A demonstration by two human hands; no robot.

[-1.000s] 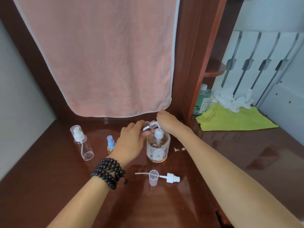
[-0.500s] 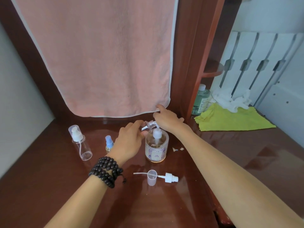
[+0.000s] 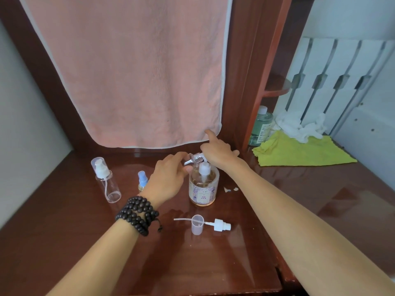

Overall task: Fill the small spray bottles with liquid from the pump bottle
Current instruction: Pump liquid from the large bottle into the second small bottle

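Right hand [image 3: 218, 153] grips a tilted small bottle [image 3: 195, 158] at the pump [image 3: 204, 168], left hand [image 3: 170, 180] pinching its mouth — misaligned, and liquid hits the table [image 3: 213, 263].

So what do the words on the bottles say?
Pump bottle: its label has small print, too blurred to read.
Green bottle on the shelf: dark lines of print on its label, too small to read.
Clear spray bottle and small blue-capped bottle: no writing visible.
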